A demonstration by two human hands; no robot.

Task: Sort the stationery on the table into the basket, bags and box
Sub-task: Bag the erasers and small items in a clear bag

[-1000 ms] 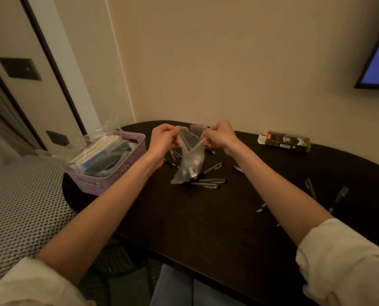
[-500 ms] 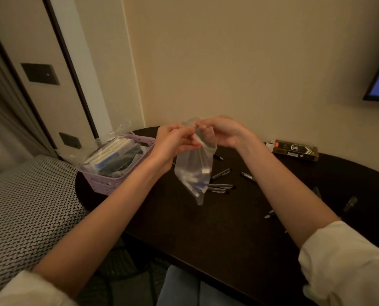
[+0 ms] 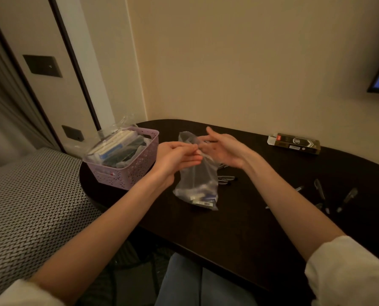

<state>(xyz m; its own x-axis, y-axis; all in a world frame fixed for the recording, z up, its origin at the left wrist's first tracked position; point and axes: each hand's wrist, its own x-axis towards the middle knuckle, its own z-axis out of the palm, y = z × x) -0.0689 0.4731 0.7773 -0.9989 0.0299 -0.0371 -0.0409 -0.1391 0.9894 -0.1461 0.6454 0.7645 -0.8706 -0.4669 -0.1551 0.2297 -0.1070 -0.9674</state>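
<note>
The clear bag (image 3: 197,182) hangs lower than it did half a second ago: its bottom, heavy with small stationery, now appears to rest on the desk (image 3: 239,235) near the middle, just beside the lilac basket (image 3: 137,164) at the desk's left end. The left hand (image 3: 176,157) pinches the bag's top edge between thumb and fingers, so its grip is clamped on the plastic. The right hand (image 3: 222,149), which held the mouth a moment before, has let go; its fingers are now spread and straight, close to the bag's top, grip apart. That suggests the bag has just been sealed or is about to be set aside. Loose pens (image 3: 226,181) lie behind the bag and more pens (image 3: 329,195) toward the right edge, so sorting is unfinished. The dark box (image 3: 296,143) waits at the far edge.
</note>
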